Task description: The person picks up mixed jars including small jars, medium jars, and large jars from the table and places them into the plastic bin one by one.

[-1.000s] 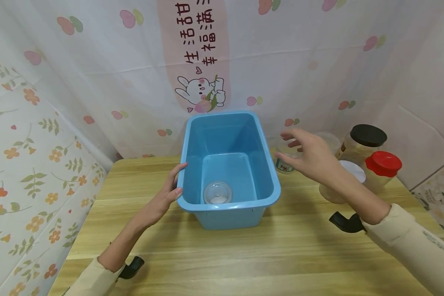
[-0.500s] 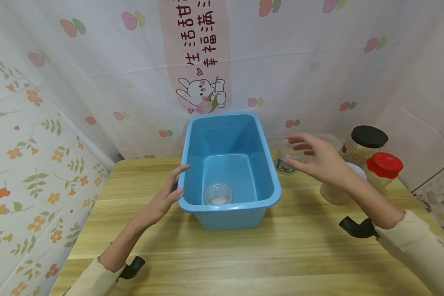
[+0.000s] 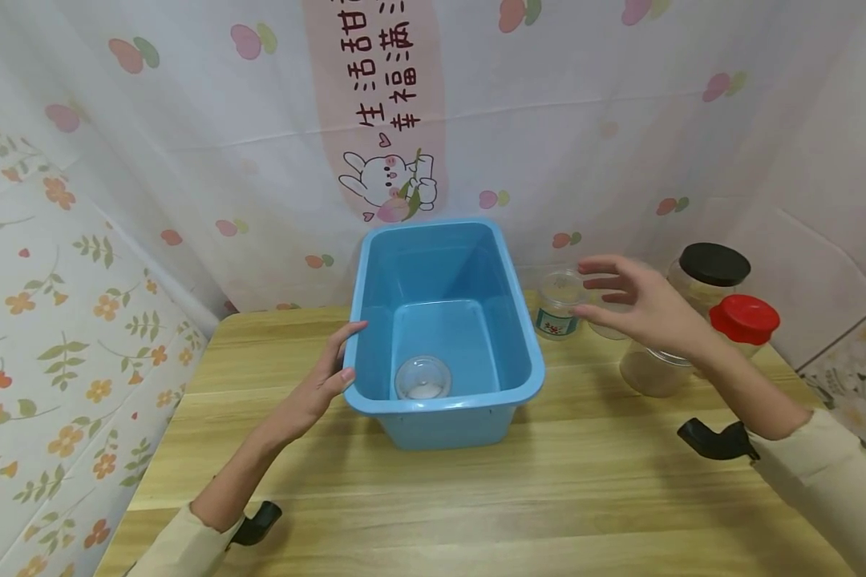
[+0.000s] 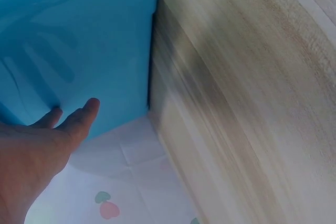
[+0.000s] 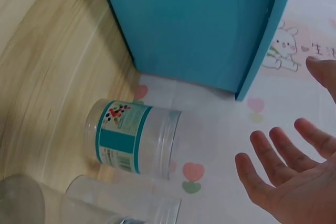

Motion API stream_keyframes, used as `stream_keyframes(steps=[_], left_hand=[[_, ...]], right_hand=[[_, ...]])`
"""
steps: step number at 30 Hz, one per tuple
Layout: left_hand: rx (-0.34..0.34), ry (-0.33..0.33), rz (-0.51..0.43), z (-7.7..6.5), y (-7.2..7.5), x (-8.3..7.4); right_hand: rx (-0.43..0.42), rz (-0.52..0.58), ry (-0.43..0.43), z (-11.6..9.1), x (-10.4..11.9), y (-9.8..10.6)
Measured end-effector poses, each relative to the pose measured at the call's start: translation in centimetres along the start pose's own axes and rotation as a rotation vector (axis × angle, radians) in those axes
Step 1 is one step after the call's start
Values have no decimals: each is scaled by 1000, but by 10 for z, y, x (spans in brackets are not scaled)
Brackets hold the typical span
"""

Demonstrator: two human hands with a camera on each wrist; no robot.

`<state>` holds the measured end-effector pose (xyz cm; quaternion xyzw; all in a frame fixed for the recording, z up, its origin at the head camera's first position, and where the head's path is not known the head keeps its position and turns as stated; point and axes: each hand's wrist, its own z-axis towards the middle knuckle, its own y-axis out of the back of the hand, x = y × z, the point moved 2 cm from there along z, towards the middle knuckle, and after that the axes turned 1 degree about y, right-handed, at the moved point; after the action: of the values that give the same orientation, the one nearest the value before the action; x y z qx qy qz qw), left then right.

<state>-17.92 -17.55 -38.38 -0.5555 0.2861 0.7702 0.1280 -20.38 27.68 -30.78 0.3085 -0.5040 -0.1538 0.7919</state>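
Observation:
My left hand (image 3: 322,377) holds the left rim of a blue plastic bin (image 3: 443,421), index finger and thumb at the rim. In the left wrist view the other fingers (image 4: 79,119) are at the bin's outer wall. Inside the bin, near its front, sits a clear round container (image 3: 423,378). My right hand (image 3: 645,308), fingers spread and loosely bent, hovers above the jars with nothing in it. Just left of it stands an open clear jar (image 5: 123,137) with a teal label; another clear jar (image 5: 100,203) is beside that one, partly hidden by the hand in the head view.
Right of these stand a jar with a black lid (image 3: 714,264), one with a red lid (image 3: 745,319) and a clear jar (image 3: 649,373) under my right forearm. All are on a wooden table (image 3: 433,513). A printed curtain (image 3: 548,144) hangs right behind.
My right hand has shifted right, from over the teal-labelled jar to over its neighbour, leaving the labelled jar more exposed. My left hand and the bin have stayed put.

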Motion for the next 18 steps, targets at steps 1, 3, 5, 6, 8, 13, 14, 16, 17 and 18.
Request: stream_keyframes(steps=[1, 3, 5, 6, 8, 13, 14, 16, 17, 18], left_hand=[[0, -2, 4, 0, 0, 1], [0, -4, 3, 0, 1, 1], [0, -4, 5, 0, 1, 1], [-1, -5, 8, 0, 1, 1], [-3, -5, 7, 0, 0, 0], [-6, -1, 3, 0, 0, -1], [-6, 0, 3, 0, 0, -1], [-8, 3, 4, 0, 0, -1], [-8, 4, 4, 0, 0, -1], [-7, 5, 2, 0, 0, 0]], right_hand=[[0, 2, -5, -1, -1, 1], [-3, -1, -9, -2, -2, 3], [-7, -2, -10, -3, -4, 6], [-10, -4, -10, -4, -4, 7], [-12, -7, -5, -4, -5, 9], [-20, -21, -4, -6, -13, 14], [-23, -26, -8, -7, -15, 15], [-27, -31, -20, -9, -18, 17], [-27, -30, -27, -11, -20, 18], [-28, -31, -32, -12, -21, 20]])
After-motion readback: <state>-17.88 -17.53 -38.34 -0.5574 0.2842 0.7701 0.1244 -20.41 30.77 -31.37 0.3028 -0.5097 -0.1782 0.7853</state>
